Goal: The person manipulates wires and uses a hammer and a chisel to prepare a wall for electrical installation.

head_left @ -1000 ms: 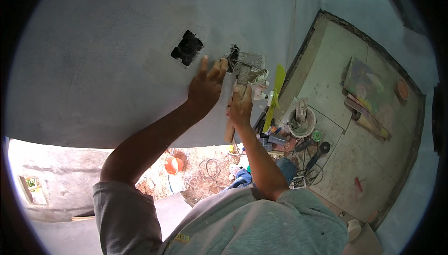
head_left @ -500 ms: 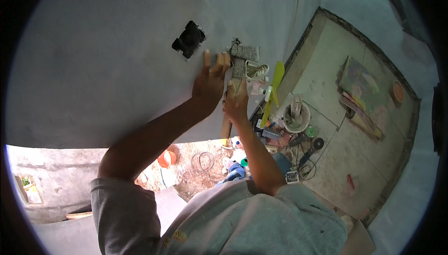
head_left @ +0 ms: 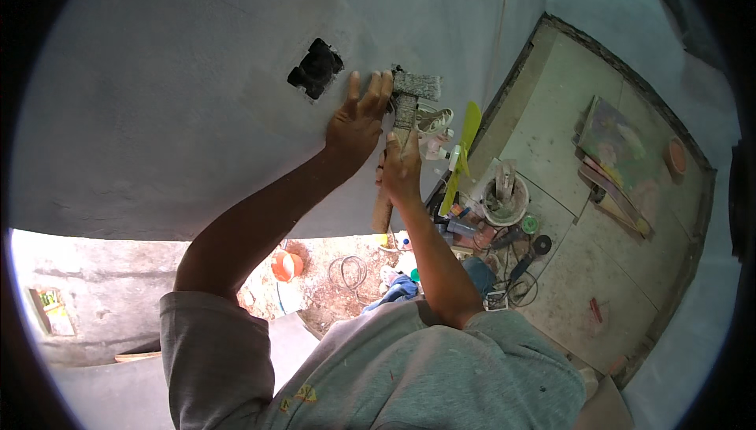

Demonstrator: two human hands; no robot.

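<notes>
Because the hammer [head_left: 417, 86] is gripped in the right hand [head_left: 403, 170], with fingers wrapped around the handle, its head lies straight above that hand, close to the wall [head_left: 173, 115]. The handle makes the long axis, running nearly upright and leaning slightly left toward its lower end, while the head sits crosswise on top. Its left end is right beside the fingertips of the left hand [head_left: 356, 127], which reach up along the wall with the fingers extended; the underside of that hand is hidden, so I cannot tell whether it pinches anything. A small dark hole [head_left: 398, 68] shows just above the head's left end, seemingly partly covered by it. Left of the left fingertips is a bigger black opening [head_left: 316, 69]. Crowding the hammer's right side are a pale looped piece [head_left: 435, 120] and, beyond it, a yellow blade [head_left: 469, 124]. Farther out, on the floor [head_left: 610, 265], are a whitish bucket [head_left: 525, 208] and a black power tool [head_left: 542, 245]; an orange bucket [head_left: 288, 265] is lower left.
</notes>
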